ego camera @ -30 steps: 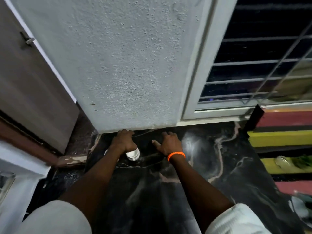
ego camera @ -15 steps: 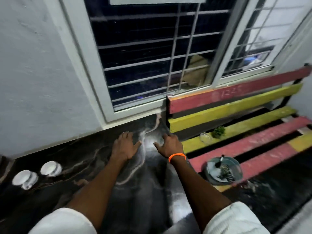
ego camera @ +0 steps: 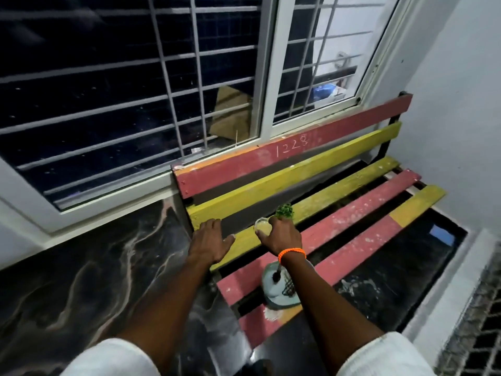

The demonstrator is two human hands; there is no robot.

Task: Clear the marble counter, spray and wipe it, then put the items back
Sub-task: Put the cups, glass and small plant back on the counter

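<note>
The black marble counter [ego camera: 95, 267] with pale veins fills the lower left. A bench [ego camera: 339, 221] of red and yellow slats stands on its right end. My left hand [ego camera: 210, 241] hovers flat and open over the bench's near-left corner, holding nothing. My right hand [ego camera: 282, 236], with an orange wristband, rests on a yellow slat. Its thumb touches the rim of a small glass bowl [ego camera: 262, 227] and its fingers curl over the base of a green sprig [ego camera: 285, 210]. The fingertips are hidden, so the grip is unclear.
A pale round plate [ego camera: 271, 290] with a dark brush and a mesh item sits on a red slat under my right wrist. A barred window [ego camera: 168, 77] runs behind. A white wall [ego camera: 461, 118] closes the right side, and a metal grate [ego camera: 477, 321] lies at lower right.
The view has swung right, from the wall end of the counter to the bench. Both hands moved from the marble onto the bench slats. Two white cups at the left have left view.
</note>
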